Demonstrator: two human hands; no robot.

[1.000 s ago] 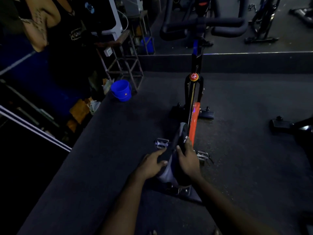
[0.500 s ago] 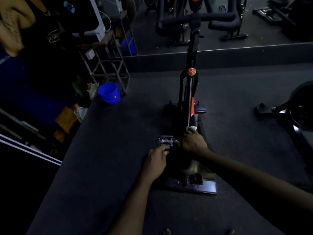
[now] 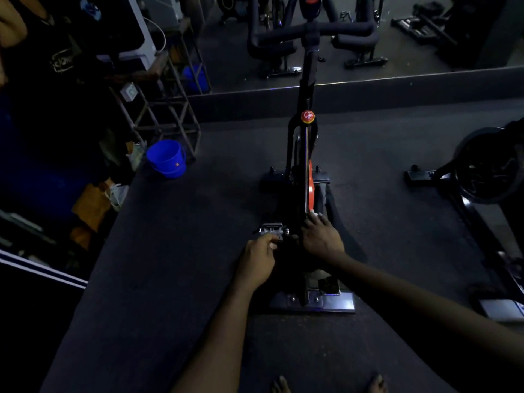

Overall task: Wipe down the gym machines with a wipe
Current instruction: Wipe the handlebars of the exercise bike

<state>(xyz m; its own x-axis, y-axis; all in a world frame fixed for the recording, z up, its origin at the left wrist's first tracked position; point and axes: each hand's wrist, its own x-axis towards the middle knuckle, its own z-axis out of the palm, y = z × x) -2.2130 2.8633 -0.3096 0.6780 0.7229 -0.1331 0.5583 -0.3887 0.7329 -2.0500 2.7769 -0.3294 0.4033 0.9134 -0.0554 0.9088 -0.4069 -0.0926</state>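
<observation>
Gripping bike (image 3: 307,154) pedal (image 3: 271,230) with left hand (image 3: 256,262), pressing wipe (image 3: 314,214) on frame (image 3: 310,188) with flat right hand (image 3: 321,236); handlebars (image 3: 312,35) pointing straight away, open floor (image 3: 184,251) left of bike.

Blue bucket (image 3: 167,158), black bike frame (image 3: 297,154) with orange panel (image 3: 311,191), red knob (image 3: 307,116)
</observation>
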